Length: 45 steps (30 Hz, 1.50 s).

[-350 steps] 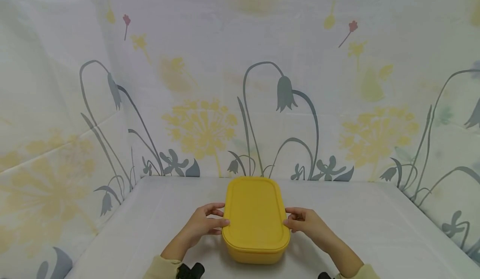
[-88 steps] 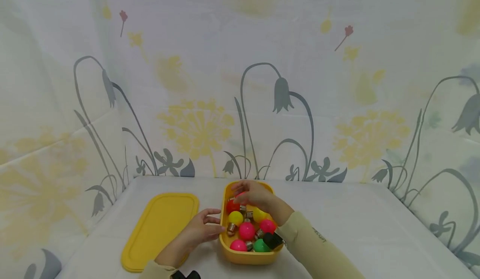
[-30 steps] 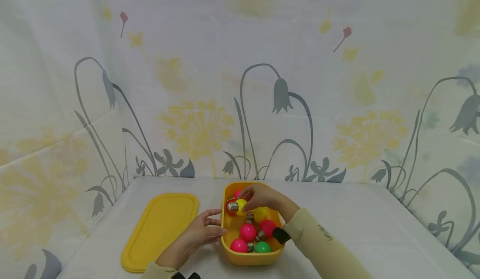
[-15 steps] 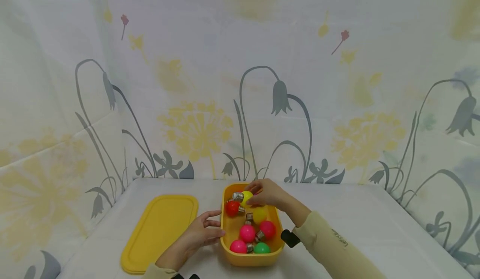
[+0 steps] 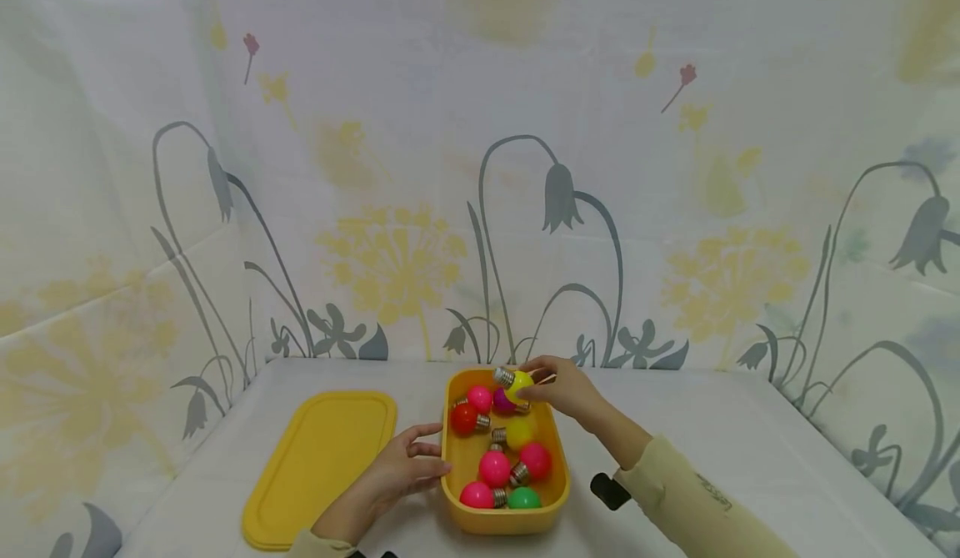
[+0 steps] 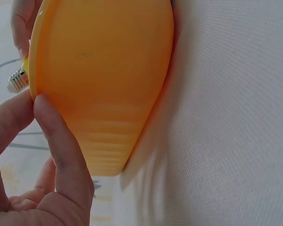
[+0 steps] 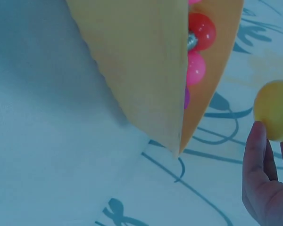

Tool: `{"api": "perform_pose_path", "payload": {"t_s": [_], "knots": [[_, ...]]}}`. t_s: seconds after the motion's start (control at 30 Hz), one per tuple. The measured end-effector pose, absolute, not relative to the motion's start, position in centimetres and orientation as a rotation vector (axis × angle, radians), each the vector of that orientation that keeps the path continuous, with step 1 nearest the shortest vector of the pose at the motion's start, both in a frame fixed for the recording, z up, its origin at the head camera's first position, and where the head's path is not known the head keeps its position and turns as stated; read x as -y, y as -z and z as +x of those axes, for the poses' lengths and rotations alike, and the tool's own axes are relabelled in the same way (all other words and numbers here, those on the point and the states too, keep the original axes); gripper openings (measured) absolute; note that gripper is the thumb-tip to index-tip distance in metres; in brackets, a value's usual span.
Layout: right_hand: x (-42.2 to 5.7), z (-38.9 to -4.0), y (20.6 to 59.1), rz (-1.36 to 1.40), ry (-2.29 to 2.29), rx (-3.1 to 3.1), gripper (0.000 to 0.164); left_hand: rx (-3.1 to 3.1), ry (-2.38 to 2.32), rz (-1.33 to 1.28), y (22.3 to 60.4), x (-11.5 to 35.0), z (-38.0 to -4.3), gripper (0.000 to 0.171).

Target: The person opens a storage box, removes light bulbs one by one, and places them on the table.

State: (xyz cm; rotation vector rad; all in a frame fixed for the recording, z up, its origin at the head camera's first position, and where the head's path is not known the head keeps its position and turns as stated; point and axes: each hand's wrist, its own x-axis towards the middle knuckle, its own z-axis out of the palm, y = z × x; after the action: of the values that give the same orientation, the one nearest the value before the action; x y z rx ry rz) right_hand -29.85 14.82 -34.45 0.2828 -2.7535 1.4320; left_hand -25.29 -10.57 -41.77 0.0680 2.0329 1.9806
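A yellow plastic box (image 5: 504, 523), without its lid, holds several small coloured light bulbs with metal screw bases. My left hand (image 5: 401, 468) is at its left side; in the left wrist view thumb and finger pinch the box's rim (image 6: 34, 61). Over the far right part of the box, my right hand (image 5: 566, 387) pinches a yellow light bulb (image 5: 519, 386) by its round end, base pointing left. In the right wrist view this bulb hangs above rim level. Inside lie red (image 5: 463, 418), purple (image 5: 504, 401), pink (image 5: 494, 468), green (image 5: 523, 498) and yellow bulbs.
The yellow lid (image 5: 322, 466) lies flat on the white table (image 5: 675, 433), left of the box and close to the left forearm. A flower-printed cloth (image 5: 420, 166) rises behind the table and along its sides.
The lid has come off and lies at the left. My right hand has picked up the yellow bulb and moved it right, uncovering the purple one. My left hand stays at the box.
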Motion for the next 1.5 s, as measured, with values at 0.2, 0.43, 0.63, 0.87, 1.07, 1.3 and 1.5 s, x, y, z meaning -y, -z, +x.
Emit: {"api": "perform_pose_path", "payload": {"t_s": [0.2, 0.43, 0.63, 0.87, 1.07, 1.3, 1.5], "knots": [[-16.5, -30.0, 34.7, 0.192, -1.422, 2.693, 0.038, -2.032, -1.993, 0.066, 41.8, 10.5, -25.2, 0.065], [-18.4, -30.0, 35.0, 0.136, -1.365, 2.671, 0.039, -2.037, -1.988, 0.037, 41.9, 10.5, -25.3, 0.066], [-19.9, -30.1, 35.4, 0.079, -1.370, 2.652, 0.041, -2.042, -1.975, 0.022, 41.9, 10.5, -25.3, 0.066], [-21.7, -30.2, 36.1, 0.024, -1.345, 2.644, 0.043, -2.037, -1.983, 0.036, 41.8, 10.5, -25.2, 0.066], [-22.8, -30.1, 36.7, 0.019, -1.333, 2.629, 0.041, -2.038, -1.989, 0.057, 41.7, 10.5, -25.1, 0.065], [-24.1, -30.1, 37.9, -0.012, -1.294, 2.648, 0.044, -2.042, -1.990, 0.055, 41.7, 10.5, -25.1, 0.065], [-25.1, -30.4, 38.8, -0.025, -1.262, 2.669, 0.044, -2.054, -1.974, 0.055, 41.6, 10.5, -25.1, 0.063]]}}
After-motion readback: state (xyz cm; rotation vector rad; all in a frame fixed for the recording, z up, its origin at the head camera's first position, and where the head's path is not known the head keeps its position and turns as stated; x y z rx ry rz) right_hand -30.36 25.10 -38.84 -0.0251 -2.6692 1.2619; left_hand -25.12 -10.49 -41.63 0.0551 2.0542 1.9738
